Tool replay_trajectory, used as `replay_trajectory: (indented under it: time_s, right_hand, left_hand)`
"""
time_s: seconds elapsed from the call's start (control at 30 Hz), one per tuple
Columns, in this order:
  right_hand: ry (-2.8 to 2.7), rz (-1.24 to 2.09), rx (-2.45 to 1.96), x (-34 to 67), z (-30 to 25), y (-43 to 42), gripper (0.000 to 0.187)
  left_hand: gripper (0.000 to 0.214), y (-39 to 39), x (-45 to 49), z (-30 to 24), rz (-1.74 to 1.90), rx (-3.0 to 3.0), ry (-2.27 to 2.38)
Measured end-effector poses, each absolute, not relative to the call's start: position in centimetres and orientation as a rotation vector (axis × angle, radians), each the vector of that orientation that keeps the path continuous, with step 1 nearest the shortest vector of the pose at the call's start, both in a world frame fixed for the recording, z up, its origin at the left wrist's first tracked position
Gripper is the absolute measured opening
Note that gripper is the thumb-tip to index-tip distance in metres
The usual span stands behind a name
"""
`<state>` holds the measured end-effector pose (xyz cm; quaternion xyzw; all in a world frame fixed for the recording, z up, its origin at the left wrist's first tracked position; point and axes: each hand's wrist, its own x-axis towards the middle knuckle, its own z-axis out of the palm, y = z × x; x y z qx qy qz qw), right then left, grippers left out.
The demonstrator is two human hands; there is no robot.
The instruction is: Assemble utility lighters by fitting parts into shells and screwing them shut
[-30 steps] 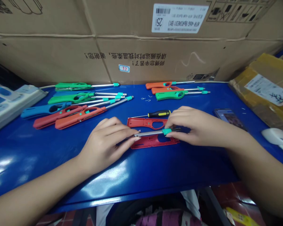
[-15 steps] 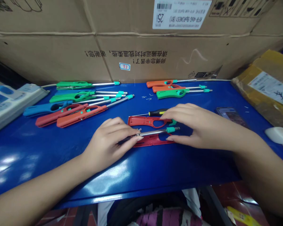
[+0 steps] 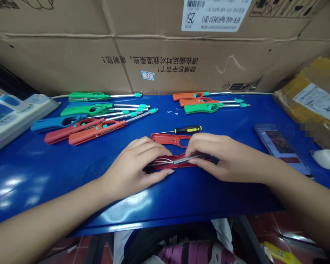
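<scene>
My left hand (image 3: 139,161) rests on the blue table (image 3: 71,172), fingers curled over the left end of a red lighter half-shell (image 3: 167,162). My right hand (image 3: 222,157) pinches a thin metal tube (image 3: 185,158) and holds it down along that shell. Thin wires run from the tube toward my left fingers. A second red half-shell (image 3: 169,139) lies just behind, and a black and yellow screwdriver (image 3: 185,129) lies beyond it.
Several green, blue and red long lighters (image 3: 93,117) lie at the left back, three more lighters (image 3: 206,102) at the centre back. Cardboard boxes (image 3: 154,47) wall the rear. A phone (image 3: 282,146), a white object (image 3: 328,159) and a yellow parcel (image 3: 310,99) sit right; a power strip (image 3: 13,113) sits left.
My right hand slid left along the metal tube and now covers its teal end. The tube has dropped onto the red half-shell. My left hand moved slightly right over the shell's end.
</scene>
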<state>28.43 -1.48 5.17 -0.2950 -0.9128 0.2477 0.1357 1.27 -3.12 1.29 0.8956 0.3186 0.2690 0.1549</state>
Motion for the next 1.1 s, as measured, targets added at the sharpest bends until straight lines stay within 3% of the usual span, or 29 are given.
replay_trajectory:
  time_s: [0.23,0.57,1.1]
  right_hand:
    - [-2.648,0.642,-0.832,30.3,5.6,-0.6,0.007]
    - [-2.693,0.616,-0.847,31.2,5.1,0.3,0.021]
    - [-2.726,0.635,-0.889,31.4,4.9,0.7,0.013]
  left_hand:
    - [0.041,-2.7,0.8,1.0,0.584,2.685,1.012]
    - [0.028,-1.9,-0.4,2.7,0.432,2.767,0.998]
    - [0.026,-1.6,-0.8,3.2,0.358,2.798,1.056]
